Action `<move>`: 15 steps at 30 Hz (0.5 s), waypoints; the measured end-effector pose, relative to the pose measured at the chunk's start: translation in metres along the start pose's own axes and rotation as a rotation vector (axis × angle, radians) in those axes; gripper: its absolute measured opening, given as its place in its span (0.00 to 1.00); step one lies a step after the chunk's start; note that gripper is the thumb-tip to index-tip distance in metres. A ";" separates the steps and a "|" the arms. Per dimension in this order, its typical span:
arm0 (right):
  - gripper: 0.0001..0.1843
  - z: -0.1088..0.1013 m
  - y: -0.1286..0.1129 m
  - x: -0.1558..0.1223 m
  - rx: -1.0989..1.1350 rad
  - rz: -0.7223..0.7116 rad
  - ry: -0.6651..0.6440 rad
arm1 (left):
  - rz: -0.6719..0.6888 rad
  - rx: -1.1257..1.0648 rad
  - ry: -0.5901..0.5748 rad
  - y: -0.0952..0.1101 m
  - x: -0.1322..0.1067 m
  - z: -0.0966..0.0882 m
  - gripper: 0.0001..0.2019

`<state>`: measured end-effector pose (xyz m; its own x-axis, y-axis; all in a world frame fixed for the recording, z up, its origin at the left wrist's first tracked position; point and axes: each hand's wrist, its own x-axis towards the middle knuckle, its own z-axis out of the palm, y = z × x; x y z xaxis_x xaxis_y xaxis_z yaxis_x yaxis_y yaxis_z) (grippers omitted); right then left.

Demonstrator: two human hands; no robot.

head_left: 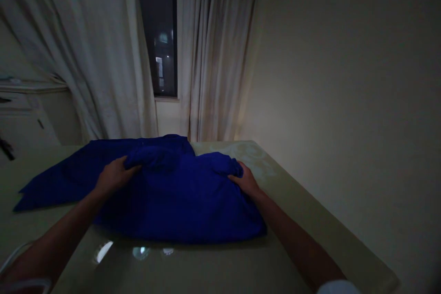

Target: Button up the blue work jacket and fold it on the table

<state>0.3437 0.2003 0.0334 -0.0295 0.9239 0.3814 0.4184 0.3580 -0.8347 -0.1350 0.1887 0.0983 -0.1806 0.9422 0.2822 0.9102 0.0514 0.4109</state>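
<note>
A deep blue garment [186, 206] lies partly bunched on the table, and its exact kind cannot be made out in the dim light. One part of it stretches flat to the far left, ending in a pointed corner. My left hand [115, 175] is closed on a bunched fold near the garment's middle, thumb toward the centre. At the upper right edge, my right hand [246, 180] pinches the cloth between thumb and fingers. Between both hands the fabric is lifted in a ridge and hangs toward me, its lower edge on the tabletop.
The glossy pale table [206, 268] has a patterned far end and reflects several lights near me. A plain wall [344, 101] runs along its right side. Behind are curtains [220, 55], a dark window [160, 32] and a pale cabinet [20, 121] at left.
</note>
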 end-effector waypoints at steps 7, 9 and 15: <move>0.27 -0.080 -0.056 0.076 -0.275 0.086 0.242 | -0.130 -0.210 0.141 0.075 0.014 -0.025 0.26; 0.18 -0.084 -0.060 0.084 -0.302 0.129 0.249 | -0.156 -0.254 0.089 0.090 0.013 -0.013 0.23; 0.25 -0.121 -0.040 0.009 -0.012 0.151 0.112 | -0.021 -0.549 0.187 0.067 -0.066 0.018 0.27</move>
<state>0.4367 0.1780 0.1185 0.1356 0.9459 0.2946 0.4216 0.2140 -0.8812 -0.0553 0.1359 0.0921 -0.3045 0.8658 0.3970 0.5877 -0.1572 0.7936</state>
